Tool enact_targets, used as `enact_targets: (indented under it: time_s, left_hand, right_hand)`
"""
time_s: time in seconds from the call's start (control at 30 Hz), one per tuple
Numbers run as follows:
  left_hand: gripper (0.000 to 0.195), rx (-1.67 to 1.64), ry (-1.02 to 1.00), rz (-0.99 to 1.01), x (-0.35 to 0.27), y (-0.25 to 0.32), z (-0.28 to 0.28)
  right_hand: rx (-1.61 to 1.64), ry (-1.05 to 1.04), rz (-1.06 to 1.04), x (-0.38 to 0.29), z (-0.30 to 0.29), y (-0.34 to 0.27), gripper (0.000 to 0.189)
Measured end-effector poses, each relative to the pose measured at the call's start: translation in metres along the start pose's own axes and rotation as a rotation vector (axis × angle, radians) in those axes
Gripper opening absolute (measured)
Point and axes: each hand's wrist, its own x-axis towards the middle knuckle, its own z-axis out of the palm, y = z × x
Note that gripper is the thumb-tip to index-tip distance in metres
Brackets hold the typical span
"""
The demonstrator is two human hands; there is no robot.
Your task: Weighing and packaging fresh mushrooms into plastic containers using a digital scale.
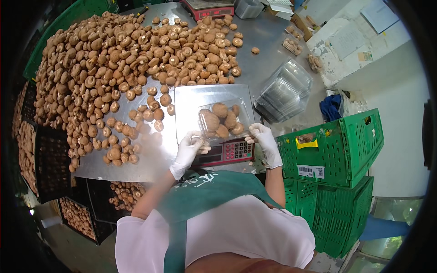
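A clear plastic clamshell container (241, 111) with several brown shiitake mushrooms (221, 120) in it is over the steel platform (187, 102) of a digital scale. My left hand (188, 150), in a white glove, grips the container's near left corner. At the near right corner, the gloved fingers of my right hand (264, 140) pinch its edge. Just below the container, between my hands, shows the scale's red keypad panel (238, 150). Part of the scale's display is hidden by my left hand.
A large heap of shiitake mushrooms (112, 58) covers the steel table's (112, 172) left and far side. Nested clear containers (285, 90) lie right of the scale. A green crate (331, 146) stands at the right on stacked crates. Another red scale (208, 13) sits at the back.
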Motion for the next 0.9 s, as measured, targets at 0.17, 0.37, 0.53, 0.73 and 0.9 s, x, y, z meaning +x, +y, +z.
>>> enact_targets:
  time_s: [0.17, 0.37, 0.53, 0.73, 0.9]
  left_hand:
    - [0.009, -0.004, 0.09, -0.079, 0.0, 0.017, -0.014]
    - [0.01, 0.021, 0.097, 0.0, 0.003, 0.018, -0.032]
    - [0.015, 0.227, 0.13, 0.186, 0.002, 0.021, -0.031]
    - [0.052, 0.857, 0.145, 0.777, -0.005, 0.041, -0.028]
    - [0.041, 0.767, 0.207, 0.725, 0.017, 0.038, -0.05]
  right_hand:
    - [0.131, -0.162, -0.032, 0.006, 0.012, 0.014, 0.017]
    - [0.077, -0.216, -0.145, 0.014, 0.028, 0.019, 0.01]
    - [-0.143, -0.11, -0.474, 0.01, 0.034, 0.021, 0.01]
    - [-0.488, 0.105, -1.075, 0.023, 0.037, -0.001, 0.023]
    - [-0.609, 0.088, -1.304, 0.035, 0.041, 0.001, 0.031]
